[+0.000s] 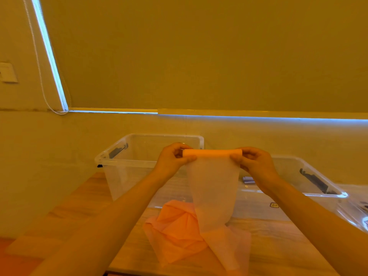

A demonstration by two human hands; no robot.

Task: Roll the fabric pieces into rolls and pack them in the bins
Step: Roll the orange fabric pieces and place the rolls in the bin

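A thin peach fabric piece (pixel 213 188) hangs in the air, its top edge wound into a tight orange roll (pixel 212 152). My left hand (pixel 173 159) pinches the roll's left end, and my right hand (pixel 253 164) pinches its right end. The loose tail drops to the wooden table (pixel 278 242) and piles up in crumpled folds (pixel 179 230). Behind my hands stands a clear plastic bin (pixel 127 162) with a black latch. A second clear bin (pixel 318 186) stands to the right; a small pale roll (pixel 248 179) lies inside it.
A wall with a drawn roller blind (pixel 199 56) runs behind the table, its bead cord (pixel 37 62) hanging at the left. A wall switch (pixel 8 72) is at the far left. More clear plastic (pixel 356 212) lies at the right edge.
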